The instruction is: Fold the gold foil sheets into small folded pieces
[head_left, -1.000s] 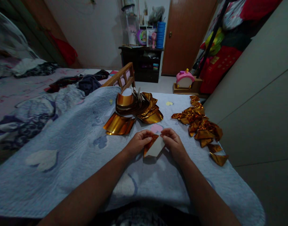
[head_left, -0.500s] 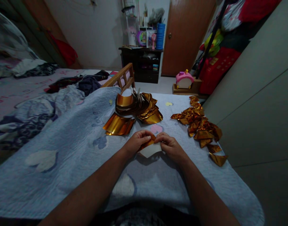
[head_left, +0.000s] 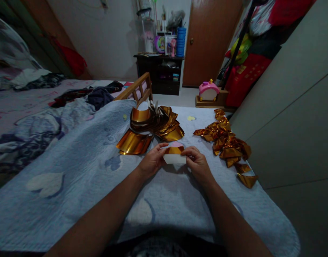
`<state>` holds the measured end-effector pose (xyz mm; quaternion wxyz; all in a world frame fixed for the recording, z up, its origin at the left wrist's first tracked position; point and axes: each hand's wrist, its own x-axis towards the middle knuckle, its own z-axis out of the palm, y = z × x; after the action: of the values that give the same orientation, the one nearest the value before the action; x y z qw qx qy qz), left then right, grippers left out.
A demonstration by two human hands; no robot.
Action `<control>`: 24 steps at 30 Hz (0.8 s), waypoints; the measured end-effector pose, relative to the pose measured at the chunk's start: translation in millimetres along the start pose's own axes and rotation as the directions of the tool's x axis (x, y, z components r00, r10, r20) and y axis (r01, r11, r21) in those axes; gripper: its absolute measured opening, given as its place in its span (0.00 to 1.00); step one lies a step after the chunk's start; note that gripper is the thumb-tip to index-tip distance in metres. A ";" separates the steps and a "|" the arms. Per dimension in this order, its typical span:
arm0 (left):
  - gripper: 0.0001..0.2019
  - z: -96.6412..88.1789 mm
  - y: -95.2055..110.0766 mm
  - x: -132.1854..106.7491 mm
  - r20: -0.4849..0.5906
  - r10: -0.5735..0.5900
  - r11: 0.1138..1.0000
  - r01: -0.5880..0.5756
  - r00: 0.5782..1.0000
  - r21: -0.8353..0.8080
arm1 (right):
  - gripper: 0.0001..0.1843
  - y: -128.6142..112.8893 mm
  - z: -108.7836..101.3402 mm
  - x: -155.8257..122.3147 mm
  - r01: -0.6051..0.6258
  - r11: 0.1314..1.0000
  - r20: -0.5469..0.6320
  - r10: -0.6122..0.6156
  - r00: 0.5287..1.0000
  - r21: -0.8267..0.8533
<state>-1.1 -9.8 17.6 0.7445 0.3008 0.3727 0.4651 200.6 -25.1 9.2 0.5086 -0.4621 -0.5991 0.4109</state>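
Between my two hands is a small sheet of gold foil paper point(head_left: 175, 158), its white back facing me and a gold strip folded over along the top. My left hand point(head_left: 152, 160) grips its left end, thumb and fingers closed on the edge. At the right end, my right hand point(head_left: 196, 160) pinches the paper near its upper corner. Just beyond sits a fanned stack of gold foil sheets point(head_left: 168, 134), with a few loose sheets point(head_left: 134, 142) at its left front. To the right lies a heap of folded gold foil pieces point(head_left: 228, 144).
A light blue quilt point(head_left: 80, 200) with heart shapes covers the surface under my hands. A wooden rail point(head_left: 137, 87) stands at its far edge. Clothes point(head_left: 99, 96) lie on the bed at left. A pink toy case point(head_left: 209, 91) and a dark cabinet point(head_left: 158, 75) are farther back.
The paper has turned level, and its gold fold now shows as a straight strip along the top. My hands have moved slightly apart, each to one end of it.
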 end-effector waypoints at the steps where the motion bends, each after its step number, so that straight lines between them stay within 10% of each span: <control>1: 0.25 -0.3 -2.1 1.4 -0.030 0.028 0.999 -0.026 0.999 0.046 | 0.10 -0.3 0.4 -0.3 0.004 1.000 0.010 -0.004 1.000 -0.014; 8: 0.17 -2.1 -5.7 4.4 -0.081 0.216 0.905 -0.168 0.973 0.392 | 0.17 0.4 4.2 -4.8 0.022 0.989 0.046 -0.015 0.999 -0.149; 24: 0.14 -12.6 -2.8 4.3 0.008 0.109 0.944 -0.106 0.994 0.312 | 0.19 7.5 -3.2 -5.2 0.180 0.928 0.165 -0.132 0.978 -0.326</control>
<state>-9.1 -5.7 7.4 0.6596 0.4323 0.4277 0.4417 205.1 -28.3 1.2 0.4092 -0.4637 -0.7298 0.2913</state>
